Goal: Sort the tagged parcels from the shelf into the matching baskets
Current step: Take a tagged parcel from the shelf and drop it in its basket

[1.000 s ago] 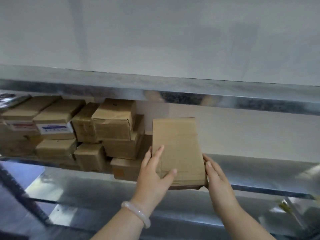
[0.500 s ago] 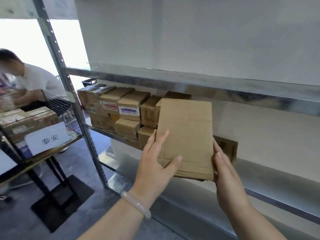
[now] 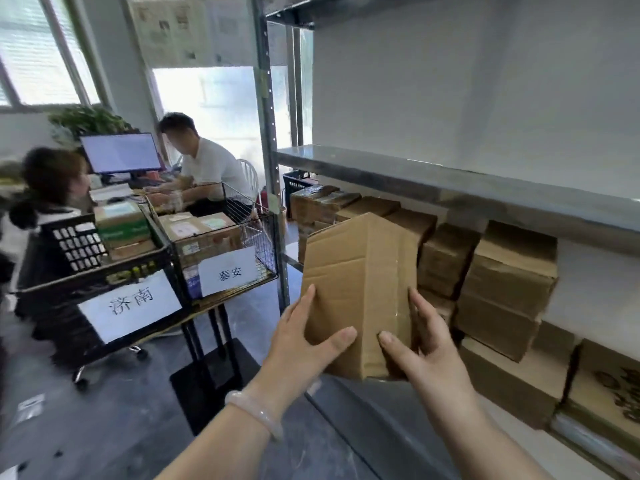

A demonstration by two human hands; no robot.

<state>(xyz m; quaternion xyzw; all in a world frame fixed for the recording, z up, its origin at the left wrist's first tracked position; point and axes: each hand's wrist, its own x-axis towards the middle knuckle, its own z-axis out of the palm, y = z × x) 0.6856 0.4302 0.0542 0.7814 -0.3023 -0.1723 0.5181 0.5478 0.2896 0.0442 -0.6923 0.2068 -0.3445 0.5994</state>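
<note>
Since the earlier frame we are turning leftward, drawing off the grey metal shelf (image 3: 450, 181) beyond our right hand (image 3: 426, 348), where stacked brown cardboard parcels (image 3: 509, 282) are waiting. Left of our left hand (image 3: 301, 348), the black wire basket (image 3: 258, 237) and black plastic crate basket (image 3: 78, 242) are already holding boxes. We are gripping the plain brown cardboard box (image 3: 360, 271) between left hand and right hand, undelivered, tag unseen.

Bright daylight comes from the window (image 3: 38, 57) at ten o'clock, glaring white. The edges bend, and the left side looks blurry.
</note>
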